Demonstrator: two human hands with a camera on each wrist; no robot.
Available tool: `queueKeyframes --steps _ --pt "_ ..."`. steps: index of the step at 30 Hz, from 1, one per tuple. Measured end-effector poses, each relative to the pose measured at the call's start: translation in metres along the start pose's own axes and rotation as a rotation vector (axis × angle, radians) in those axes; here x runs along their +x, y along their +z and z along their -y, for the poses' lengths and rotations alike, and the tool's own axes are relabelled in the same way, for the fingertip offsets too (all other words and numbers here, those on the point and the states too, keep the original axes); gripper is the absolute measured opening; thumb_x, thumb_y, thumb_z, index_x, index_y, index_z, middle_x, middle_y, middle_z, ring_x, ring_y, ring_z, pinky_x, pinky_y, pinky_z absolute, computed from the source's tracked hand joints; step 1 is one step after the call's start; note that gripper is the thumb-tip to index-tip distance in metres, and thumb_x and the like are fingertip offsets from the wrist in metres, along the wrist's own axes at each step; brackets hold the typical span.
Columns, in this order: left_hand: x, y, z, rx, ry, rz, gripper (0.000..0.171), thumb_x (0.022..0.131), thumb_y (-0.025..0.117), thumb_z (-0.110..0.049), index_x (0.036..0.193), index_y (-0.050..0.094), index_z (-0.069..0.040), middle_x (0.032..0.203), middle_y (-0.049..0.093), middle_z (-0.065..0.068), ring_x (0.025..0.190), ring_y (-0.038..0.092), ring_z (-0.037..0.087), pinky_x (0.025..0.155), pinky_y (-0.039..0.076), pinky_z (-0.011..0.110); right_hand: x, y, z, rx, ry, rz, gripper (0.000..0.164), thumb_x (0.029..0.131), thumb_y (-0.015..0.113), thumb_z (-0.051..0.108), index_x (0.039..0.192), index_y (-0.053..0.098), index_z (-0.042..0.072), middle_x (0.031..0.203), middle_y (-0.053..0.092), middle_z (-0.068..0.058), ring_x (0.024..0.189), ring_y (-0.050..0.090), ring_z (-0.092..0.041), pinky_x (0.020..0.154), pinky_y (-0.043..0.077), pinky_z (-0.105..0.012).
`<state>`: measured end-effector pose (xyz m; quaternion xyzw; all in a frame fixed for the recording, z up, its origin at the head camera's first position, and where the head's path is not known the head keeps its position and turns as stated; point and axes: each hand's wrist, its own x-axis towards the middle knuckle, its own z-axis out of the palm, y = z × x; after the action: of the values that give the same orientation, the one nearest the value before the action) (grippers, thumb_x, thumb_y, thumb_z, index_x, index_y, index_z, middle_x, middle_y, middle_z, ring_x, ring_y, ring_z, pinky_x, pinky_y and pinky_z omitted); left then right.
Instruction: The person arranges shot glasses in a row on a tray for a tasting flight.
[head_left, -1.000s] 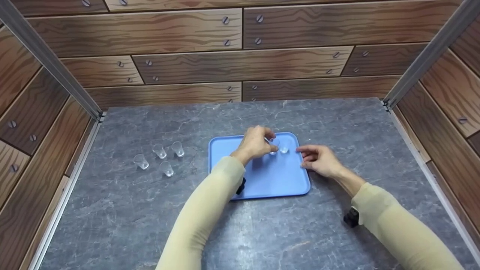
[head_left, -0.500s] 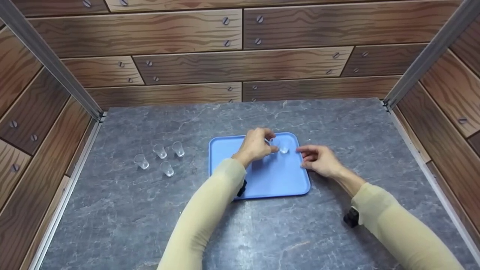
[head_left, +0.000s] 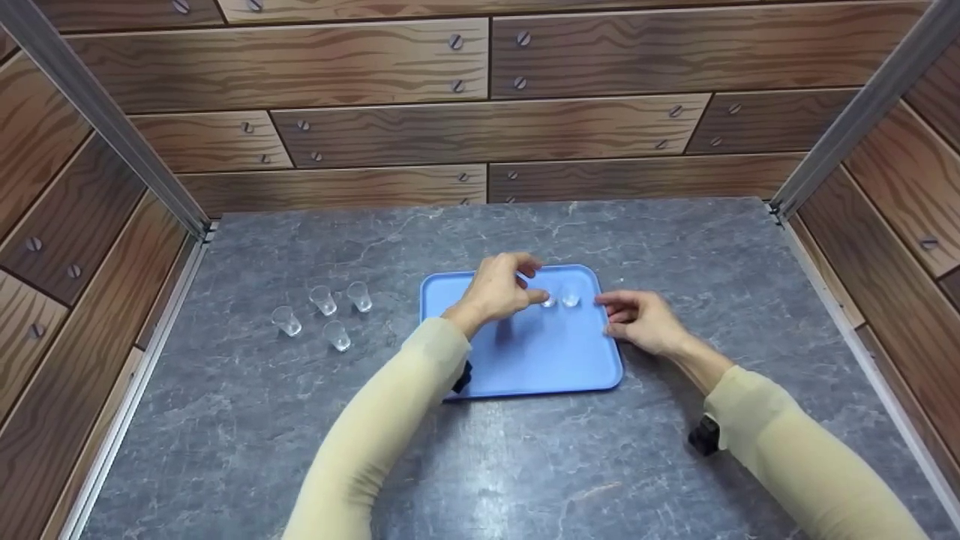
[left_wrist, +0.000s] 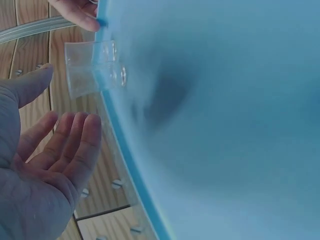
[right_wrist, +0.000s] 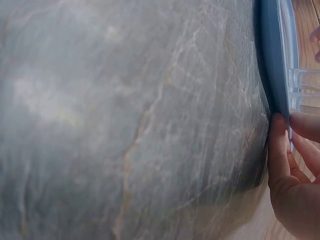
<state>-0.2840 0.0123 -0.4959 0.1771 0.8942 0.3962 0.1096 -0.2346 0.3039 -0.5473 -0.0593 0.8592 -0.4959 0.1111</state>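
Two small clear shot glasses stand side by side on the blue tray point(head_left: 551, 352), near its back right corner. My left hand point(head_left: 496, 289) is just left of the nearer shot glass point(head_left: 549, 299); its thumb overlaps that glass in the head view. In the left wrist view, thumb and fingers are spread, with a gap between them and the clear glasses point(left_wrist: 82, 70). My right hand point(head_left: 643, 322) pinches the tray's right rim, which shows between thumb and finger point(right_wrist: 278, 150) in the right wrist view. Beyond the rim is the other shot glass point(head_left: 571, 296).
Several more clear shot glasses point(head_left: 323, 301) stand in a loose group on the grey marbled table point(head_left: 247, 420), left of the tray. Wood-patterned walls point(head_left: 375, 135) with metal corner posts point(head_left: 862, 112) close off the back and both sides.
My left hand has let go of the left shot glass on the tray and drawn back a little to the left, fingers spreading. My right hand stays at the tray's rim.
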Motion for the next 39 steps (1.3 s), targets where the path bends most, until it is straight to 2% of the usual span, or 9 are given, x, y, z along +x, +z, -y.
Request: queueKeyframes --steps 7,13,19,22,26,31,33,39 --pt "-0.016 -0.023 0.009 0.022 0.026 0.026 0.051 0.100 0.086 -0.032 0.144 0.074 -0.008 0.139 0.078 0.013 0.126 0.076 0.032 0.109 0.064 0.044 0.000 0.000 0.001 -0.006 0.003 0.002 0.053 0.094 0.080 -0.006 0.146 0.067 -0.010 0.123 0.073 -0.030 0.096 0.068 -0.011 0.076 0.058 -0.014" --pt "-0.035 -0.043 0.024 0.004 0.075 0.048 0.051 0.099 0.085 -0.032 0.144 0.075 -0.010 0.140 0.078 0.015 0.127 0.075 0.036 0.113 0.062 0.051 0.000 0.002 -0.001 -0.010 0.001 0.009 0.054 0.095 0.079 -0.007 0.146 0.066 -0.011 0.123 0.073 -0.030 0.097 0.068 -0.011 0.075 0.058 -0.014" --pt "-0.058 -0.066 0.044 -0.050 0.144 0.039 0.051 0.097 0.085 -0.026 0.143 0.075 -0.009 0.135 0.080 0.021 0.121 0.079 0.038 0.108 0.064 0.056 -0.001 0.001 0.000 0.011 -0.011 0.009 0.053 0.093 0.079 -0.008 0.145 0.066 -0.012 0.120 0.073 -0.028 0.093 0.067 -0.007 0.076 0.058 -0.014" --pt "-0.070 -0.080 0.051 -0.067 0.155 0.024 0.050 0.097 0.085 -0.024 0.143 0.075 -0.008 0.133 0.080 0.020 0.119 0.080 0.036 0.104 0.066 0.052 -0.001 0.000 0.002 -0.002 -0.006 0.002 0.052 0.093 0.079 -0.008 0.144 0.068 -0.011 0.121 0.073 -0.028 0.094 0.066 -0.006 0.077 0.058 -0.013" --pt "-0.089 -0.099 0.059 -0.076 0.152 0.006 0.047 0.096 0.086 -0.022 0.141 0.077 -0.010 0.130 0.082 0.015 0.116 0.080 0.032 0.100 0.067 0.046 -0.001 0.000 0.002 -0.002 -0.002 0.004 0.053 0.093 0.079 -0.008 0.145 0.068 -0.010 0.122 0.073 -0.029 0.094 0.067 -0.006 0.078 0.058 -0.013" --pt "-0.115 -0.125 0.073 -0.074 0.138 0.005 0.041 0.096 0.087 -0.021 0.135 0.080 -0.010 0.129 0.083 0.012 0.115 0.080 0.030 0.100 0.068 0.047 -0.001 0.001 0.002 -0.006 -0.001 0.006 0.053 0.094 0.080 -0.007 0.145 0.067 -0.010 0.122 0.074 -0.029 0.095 0.067 -0.007 0.078 0.057 -0.013" --pt "-0.125 -0.136 0.081 -0.073 0.132 -0.002 0.040 0.097 0.086 -0.019 0.134 0.080 -0.007 0.129 0.083 0.015 0.115 0.079 0.031 0.101 0.067 0.048 -0.001 0.000 0.001 -0.015 -0.005 0.004 0.053 0.094 0.080 -0.007 0.145 0.067 -0.010 0.122 0.074 -0.029 0.096 0.067 -0.009 0.078 0.057 -0.013" --pt "-0.151 -0.164 0.114 -0.072 0.049 -0.084 0.038 0.095 0.087 -0.011 0.131 0.080 -0.002 0.128 0.082 0.021 0.117 0.078 0.037 0.102 0.066 0.039 -0.002 0.000 0.000 -0.021 -0.010 0.001 0.053 0.094 0.080 -0.006 0.145 0.067 -0.011 0.123 0.074 -0.030 0.098 0.067 -0.011 0.077 0.057 -0.013"
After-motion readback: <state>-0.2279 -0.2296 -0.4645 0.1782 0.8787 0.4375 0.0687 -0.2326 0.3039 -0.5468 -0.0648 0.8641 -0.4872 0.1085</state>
